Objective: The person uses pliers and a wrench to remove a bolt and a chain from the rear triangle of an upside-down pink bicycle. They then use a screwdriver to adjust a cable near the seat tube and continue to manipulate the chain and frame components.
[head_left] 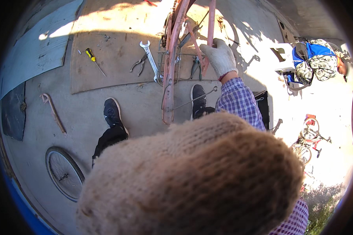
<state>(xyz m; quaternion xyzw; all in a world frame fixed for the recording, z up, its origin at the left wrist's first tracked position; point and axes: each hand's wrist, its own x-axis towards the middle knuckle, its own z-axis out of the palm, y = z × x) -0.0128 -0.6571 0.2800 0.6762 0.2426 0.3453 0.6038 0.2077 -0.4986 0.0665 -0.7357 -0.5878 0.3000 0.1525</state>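
A pink bicycle frame (169,80), its paint worn, stands upright in front of me between my feet. My right hand (222,58), in a whitish knit glove, closes on a pink tube at the frame's right side; its fingertips are partly hidden. Very near the camera, my left hand (188,176) in a thick knit glove fills the lower middle, blurred. Its fingers cannot be made out, and it covers much of the ground and my body. A thin metal rod (196,98) with a looped end sticks out right from the frame's lower part. A chain (173,11) hangs at the upper part.
On a brown board (117,66) lie a yellow-black screwdriver (92,57), pliers (138,65), a large wrench (150,56) and green-handled pliers (195,67). A wheel (64,173) and a curved pink piece (54,113) lie left. A blue-and-camouflage bag (313,58) and a bicycle (310,141) are right.
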